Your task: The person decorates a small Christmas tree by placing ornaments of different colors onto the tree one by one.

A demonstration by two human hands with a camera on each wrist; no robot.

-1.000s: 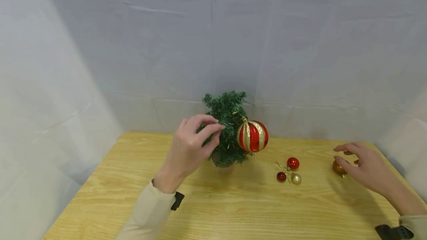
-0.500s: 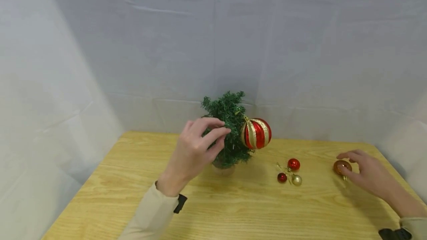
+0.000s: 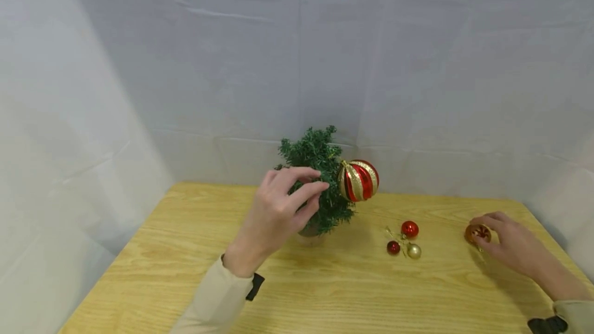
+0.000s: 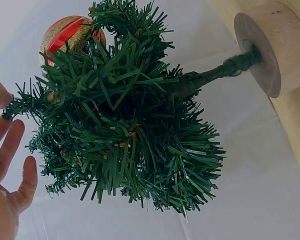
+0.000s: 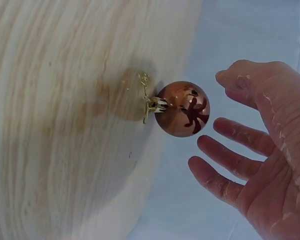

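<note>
My left hand pinches the tip of a branch at the side of a small artificial Christmas tree, its thumb and finger meeting around the needles in the left wrist view. A large red-and-gold striped bauble hangs from the tree's right side. Over at the right, my right hand reaches around a shiny copper bauble on the table. In the right wrist view its fingers are spread and slightly curved, with a gap between them and the bauble. The bauble's gold cap and cord lie toward the tabletop.
Between tree and right hand lie a red bauble, a dark red one and a gold one, with gold cords among them. The tree's round wooden base stands on the wooden table. A pale cloth backs the table.
My left hand has shifted a little right, and the tree leans and turns with it; the striped bauble has moved right and up. My right hand has come closer around the copper bauble.
</note>
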